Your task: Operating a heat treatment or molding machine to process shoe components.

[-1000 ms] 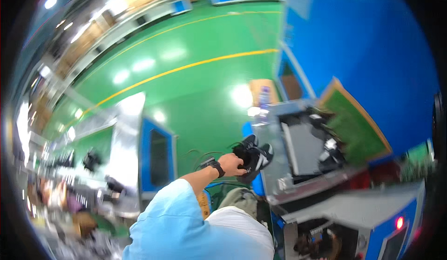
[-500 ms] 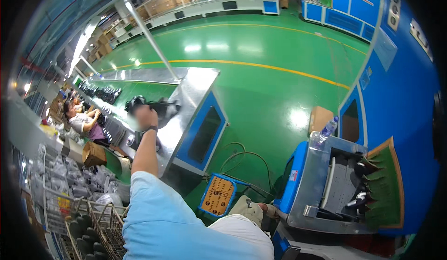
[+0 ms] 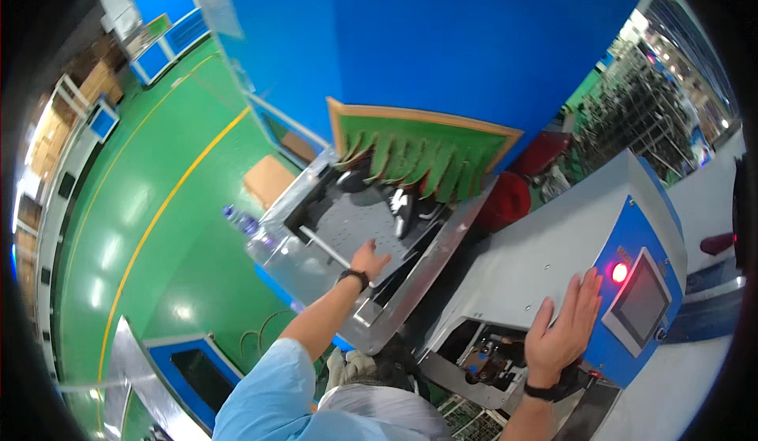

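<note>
Over the near end of the grey perforated conveyor bed [image 3: 339,224], my left hand [image 3: 369,261] reaches out with fingers apart and nothing in it. Beyond it, a black shoe with white parts [image 3: 401,210] lies on the bed, close to a green strip curtain [image 3: 426,165]. A darker piece, perhaps another shoe [image 3: 355,180], is partly under the strips. My right hand [image 3: 562,326] is held flat with fingers stretched, beside the blue control panel [image 3: 612,315] of a grey machine. Whether its palm touches the machine I cannot tell. Below it is the machine's open cavity [image 3: 489,358] with metal parts.
A purple-capped clear bottle [image 3: 241,220] is on the metal ledge left of the conveyor bed. A cardboard box [image 3: 268,180] is on the floor beyond. A metal-topped bench [image 3: 130,370] is at lower left, and a red bin [image 3: 505,200] stands behind the grey machine.
My view has turned right, from the metal bench to the conveyor and grey machine. My left hand has left a black item on the bench. My right hand has come into view.
</note>
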Available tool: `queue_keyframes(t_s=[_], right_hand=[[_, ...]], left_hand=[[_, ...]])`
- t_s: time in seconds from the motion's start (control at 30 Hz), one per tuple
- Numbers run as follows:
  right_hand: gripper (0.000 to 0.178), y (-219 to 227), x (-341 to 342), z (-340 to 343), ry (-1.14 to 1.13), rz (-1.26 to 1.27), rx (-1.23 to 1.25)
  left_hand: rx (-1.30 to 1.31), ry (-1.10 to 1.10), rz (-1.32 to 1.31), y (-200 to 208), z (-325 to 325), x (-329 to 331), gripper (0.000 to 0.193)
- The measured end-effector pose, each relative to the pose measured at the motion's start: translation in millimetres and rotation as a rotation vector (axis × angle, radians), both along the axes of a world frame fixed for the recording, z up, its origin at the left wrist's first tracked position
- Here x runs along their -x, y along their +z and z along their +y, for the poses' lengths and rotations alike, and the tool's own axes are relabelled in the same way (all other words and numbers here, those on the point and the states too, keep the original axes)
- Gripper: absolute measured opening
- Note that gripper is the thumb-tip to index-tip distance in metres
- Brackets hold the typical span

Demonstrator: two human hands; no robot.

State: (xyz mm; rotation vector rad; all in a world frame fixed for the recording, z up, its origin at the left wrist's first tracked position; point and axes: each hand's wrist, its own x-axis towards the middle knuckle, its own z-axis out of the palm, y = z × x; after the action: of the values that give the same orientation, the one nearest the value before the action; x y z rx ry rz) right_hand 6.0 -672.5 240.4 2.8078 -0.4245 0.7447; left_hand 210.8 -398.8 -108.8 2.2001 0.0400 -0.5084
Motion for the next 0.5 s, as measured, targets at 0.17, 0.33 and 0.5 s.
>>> queue_keyframes(t_s=[0.17,0.33,0.5], right_hand=[[0.051,4.4,2.8,13.4,-0.063,0.050,-0.025],[0.051,3.8,3.6,11.2,-0.119,0.067,0.010],[0.049,8.4,-7.9,12.3,-0.098,0.032,0.007]], left_hand=[[0.033,0.080,0.046,-66.3,-92.1,-96.0,0.119],[-0.060,0.086,0.075,-72.5,-125.4,-98.6,0.097],[0.640,0.207,0.243,-37.1,-54.3,-77.6,0.072]])
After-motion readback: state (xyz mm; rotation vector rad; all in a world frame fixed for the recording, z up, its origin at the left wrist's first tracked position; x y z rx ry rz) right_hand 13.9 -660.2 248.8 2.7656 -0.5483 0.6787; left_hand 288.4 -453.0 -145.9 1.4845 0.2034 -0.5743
